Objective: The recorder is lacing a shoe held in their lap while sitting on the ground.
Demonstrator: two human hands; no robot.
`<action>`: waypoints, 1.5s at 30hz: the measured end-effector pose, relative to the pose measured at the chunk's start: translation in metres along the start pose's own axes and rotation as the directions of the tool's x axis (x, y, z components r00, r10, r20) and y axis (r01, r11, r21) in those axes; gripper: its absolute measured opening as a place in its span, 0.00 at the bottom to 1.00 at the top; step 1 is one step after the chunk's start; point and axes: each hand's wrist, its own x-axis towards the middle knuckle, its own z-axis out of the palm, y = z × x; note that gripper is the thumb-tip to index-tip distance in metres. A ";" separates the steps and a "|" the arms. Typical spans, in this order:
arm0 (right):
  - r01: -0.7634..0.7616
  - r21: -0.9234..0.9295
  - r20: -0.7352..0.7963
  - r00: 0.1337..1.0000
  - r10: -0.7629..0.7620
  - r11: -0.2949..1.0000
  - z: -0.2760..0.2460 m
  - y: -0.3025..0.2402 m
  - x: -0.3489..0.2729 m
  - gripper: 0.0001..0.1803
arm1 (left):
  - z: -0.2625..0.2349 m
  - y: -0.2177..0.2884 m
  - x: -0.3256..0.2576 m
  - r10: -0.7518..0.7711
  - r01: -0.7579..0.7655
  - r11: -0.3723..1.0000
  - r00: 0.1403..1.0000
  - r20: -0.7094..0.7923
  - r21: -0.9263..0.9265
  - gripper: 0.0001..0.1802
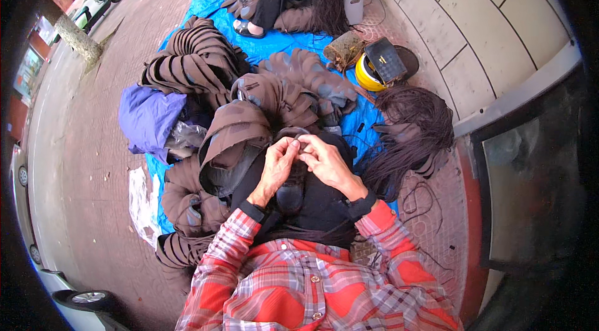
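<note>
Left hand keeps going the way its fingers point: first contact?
Most likely the right hand: its fingertips lie just ahead of the left hand's. Depth is unclear, so they may already touch.

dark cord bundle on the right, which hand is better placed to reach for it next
The right hand, probably: it is nearer the dark cord bundle, which lies beyond it to the right; the left hand would have to reach across.

Blue tarp (265, 50) (over brick paving (128, 44)) bears brown bundles (277, 97).
</note>
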 end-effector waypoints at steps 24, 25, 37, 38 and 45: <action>0.169 -0.292 -0.403 0.871 -0.282 0.941 0.027 0.025 -0.002 0.04 | 0.003 -0.005 0.008 -0.235 0.244 0.967 0.966 -0.107 0.076 0.08; 0.173 -0.297 -0.402 0.870 -0.287 0.939 0.026 0.031 0.000 0.04 | 0.005 -0.008 0.008 -0.253 0.255 0.967 0.965 -0.066 0.024 0.06; 0.028 -0.447 -0.353 0.913 -0.205 0.894 0.020 0.021 -0.007 0.07 | 0.006 -0.002 -0.002 -0.181 0.177 0.982 0.982 0.050 0.066 0.10; 0.062 -0.427 -0.357 0.905 -0.231 0.902 0.018 0.022 -0.008 0.08 | 0.006 -0.002 -0.001 -0.182 0.179 0.982 0.982 0.051 0.066 0.10; 0.078 -0.234 -0.396 0.903 -0.168 0.969 0.017 0.035 -0.003 0.10 | 0.015 0.006 -0.003 -0.081 0.066 0.940 0.996 0.028 0.335 0.12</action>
